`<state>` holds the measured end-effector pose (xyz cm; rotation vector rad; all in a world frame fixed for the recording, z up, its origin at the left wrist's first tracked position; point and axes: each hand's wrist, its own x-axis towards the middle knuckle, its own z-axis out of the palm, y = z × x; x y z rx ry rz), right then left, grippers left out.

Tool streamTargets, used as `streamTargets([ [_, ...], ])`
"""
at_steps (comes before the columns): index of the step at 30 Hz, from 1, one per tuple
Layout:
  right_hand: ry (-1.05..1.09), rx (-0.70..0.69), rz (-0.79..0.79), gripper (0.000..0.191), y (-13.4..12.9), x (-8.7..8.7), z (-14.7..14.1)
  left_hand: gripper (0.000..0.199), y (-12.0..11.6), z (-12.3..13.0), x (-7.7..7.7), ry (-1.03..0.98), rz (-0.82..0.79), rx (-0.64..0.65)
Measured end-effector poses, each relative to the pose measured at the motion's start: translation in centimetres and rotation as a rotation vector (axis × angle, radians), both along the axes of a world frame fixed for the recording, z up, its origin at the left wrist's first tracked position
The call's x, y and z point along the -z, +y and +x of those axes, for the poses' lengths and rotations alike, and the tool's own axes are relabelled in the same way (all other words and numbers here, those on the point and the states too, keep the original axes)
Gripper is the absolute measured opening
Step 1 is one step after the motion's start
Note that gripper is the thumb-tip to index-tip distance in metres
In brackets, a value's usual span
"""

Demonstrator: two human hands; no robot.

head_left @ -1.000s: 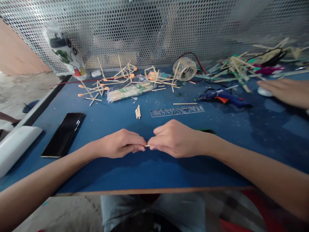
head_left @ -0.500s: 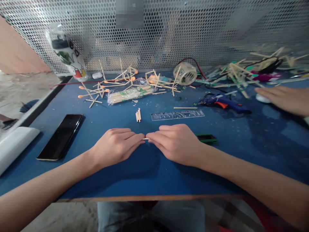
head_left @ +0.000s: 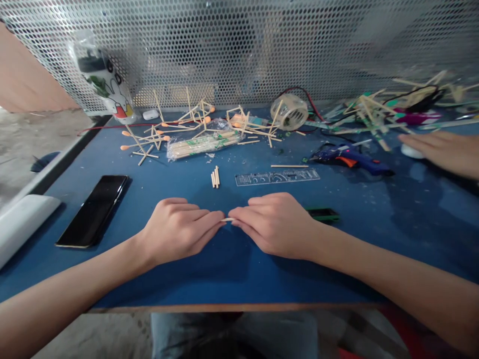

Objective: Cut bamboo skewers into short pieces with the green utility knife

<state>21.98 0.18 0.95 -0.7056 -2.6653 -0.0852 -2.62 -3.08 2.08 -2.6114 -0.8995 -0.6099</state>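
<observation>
Between my fingertips a thin wooden stick (head_left: 227, 219) shows as a short pale piece; the rest of it is hidden in my hands. My left hand (head_left: 183, 227) pinches its left end, and my right hand (head_left: 275, 224) pinches the right end. Just beyond them lie several short cut sticks (head_left: 215, 177) side by side. A clear ruler (head_left: 277, 177) is on the table past my right hand, with one longer stick (head_left: 289, 166) behind it. Partly covered by my right hand is a green-edged cutter-like tool (head_left: 324, 214).
A black phone (head_left: 93, 212) and a white case (head_left: 26, 224) lie at left. At the back are a bag of sticks (head_left: 204, 144), stick frames, a plastic jar (head_left: 290, 113) and a bottle (head_left: 107, 85). A blue glue gun (head_left: 354, 158) lies right, near another person's hand (head_left: 445, 152).
The gap between my fingertips is slightly wider and more of the stick shows. The view has shifted a little. Both hands keep their pinch.
</observation>
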Motion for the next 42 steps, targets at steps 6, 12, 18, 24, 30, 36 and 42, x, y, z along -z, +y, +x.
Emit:
streamTargets([
  [6, -0.067, -0.130, 0.037, 0.029, -0.4, 0.1, 0.1, 0.026, 0.0, -0.2, -0.2, 0.126, -0.066, 0.075],
  [12, -0.078, -0.235, 0.020, 0.028, -0.1, -0.1, 0.2, 0.032, 0.1, -0.1, -0.6, 0.137, -0.279, 0.152],
  [18, -0.066, -0.246, 0.006, 0.032, -0.1, -0.2, 0.1, 0.030, 0.1, -0.1, -0.6, 0.111, -0.318, 0.146],
  [24, -0.082, -0.285, -0.106, 0.033, -0.4, -0.6, 0.0, 0.035, -0.1, -0.2, -0.7, 0.155, -0.399, 0.185],
  [30, -0.080, -0.316, -0.500, 0.031, -0.5, -1.2, 0.1, 0.029, -0.5, -0.1, -0.8, 0.122, -0.480, 0.214],
  [36, 0.006, -0.275, -0.818, 0.023, -0.8, -2.0, 0.1, 0.030, -1.0, 0.1, -1.1, 0.113, -0.465, 0.192],
  [42, -0.057, -0.207, -0.644, 0.014, -1.0, -1.5, -0.2, 0.026, -0.8, -0.2, -1.0, 0.091, -0.492, 0.133],
])
